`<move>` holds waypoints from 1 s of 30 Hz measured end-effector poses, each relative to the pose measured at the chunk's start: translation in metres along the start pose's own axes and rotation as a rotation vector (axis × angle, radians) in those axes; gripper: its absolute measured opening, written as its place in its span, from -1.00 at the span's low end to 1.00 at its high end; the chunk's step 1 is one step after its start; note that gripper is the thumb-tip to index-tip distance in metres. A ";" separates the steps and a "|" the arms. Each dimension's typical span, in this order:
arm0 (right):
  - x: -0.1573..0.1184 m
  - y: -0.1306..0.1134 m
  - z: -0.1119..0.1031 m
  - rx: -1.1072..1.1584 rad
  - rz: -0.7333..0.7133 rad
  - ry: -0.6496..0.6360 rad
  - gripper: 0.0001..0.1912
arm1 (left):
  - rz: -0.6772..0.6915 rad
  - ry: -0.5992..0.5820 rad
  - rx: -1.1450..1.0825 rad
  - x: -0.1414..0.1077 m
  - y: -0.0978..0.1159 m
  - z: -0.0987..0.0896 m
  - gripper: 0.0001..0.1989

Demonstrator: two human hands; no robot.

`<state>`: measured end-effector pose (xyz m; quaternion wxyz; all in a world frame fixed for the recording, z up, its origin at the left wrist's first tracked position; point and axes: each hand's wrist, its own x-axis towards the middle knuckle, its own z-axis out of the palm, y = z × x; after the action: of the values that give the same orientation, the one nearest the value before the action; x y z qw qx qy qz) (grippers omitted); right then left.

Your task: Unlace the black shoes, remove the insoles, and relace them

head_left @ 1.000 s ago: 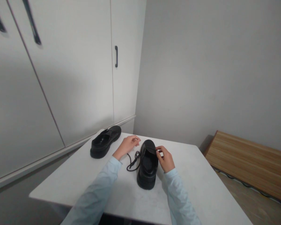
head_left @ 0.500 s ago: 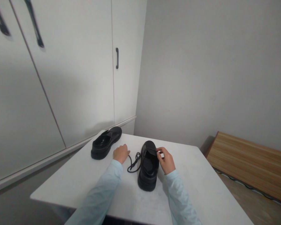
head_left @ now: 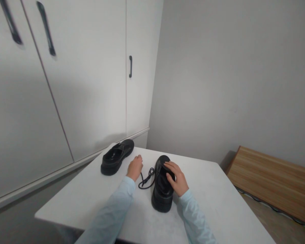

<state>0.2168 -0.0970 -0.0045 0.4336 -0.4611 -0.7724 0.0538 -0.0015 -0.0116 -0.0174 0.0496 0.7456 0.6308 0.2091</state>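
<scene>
A black shoe (head_left: 162, 200) rests on the white table, its toe pointing away from me. My right hand (head_left: 177, 179) reaches over its right side, fingers across the tongue and thumb at the opening, gripping it there. To the shoe's left lies a looped black shoelace (head_left: 147, 181). My left hand (head_left: 135, 167) is closed on one end of this lace, just above the tabletop; its fingertips are partly hidden. The matching black shoe (head_left: 117, 157) stands farther left, near the table's back corner, apart from my hands.
Both shoes stand on a white table (head_left: 213, 203). White cabinets (head_left: 96, 84) with dark handles rise at the left, and a grey wall (head_left: 231, 78) is behind. A wood-grain board (head_left: 271, 183) leans low on the right, with a cable along its lower edge.
My right hand has shifted from pinching the tongue's edge to spreading its fingers over the tongue. The left hand has turned slightly upward with the lace. The view has tilted a little.
</scene>
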 end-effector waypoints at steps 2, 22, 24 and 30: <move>0.001 -0.001 -0.001 0.007 -0.006 -0.027 -0.59 | 0.081 0.054 -0.099 0.002 0.002 0.000 -0.70; 0.008 -0.020 -0.006 -0.195 0.147 -0.194 -0.74 | 0.243 0.045 -0.515 0.003 0.004 0.021 -0.86; 0.008 -0.019 -0.006 -0.188 0.163 -0.189 -0.62 | 0.278 0.075 -0.539 0.001 0.010 0.016 -0.88; 0.011 -0.022 -0.006 -0.224 0.152 -0.264 -0.59 | 0.429 0.252 -0.531 -0.002 0.024 0.005 -0.86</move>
<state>0.2042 -0.1033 0.0162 0.2688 -0.5525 -0.7867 0.0600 0.0218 -0.0175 -0.0148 0.1185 0.7906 0.3847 0.4614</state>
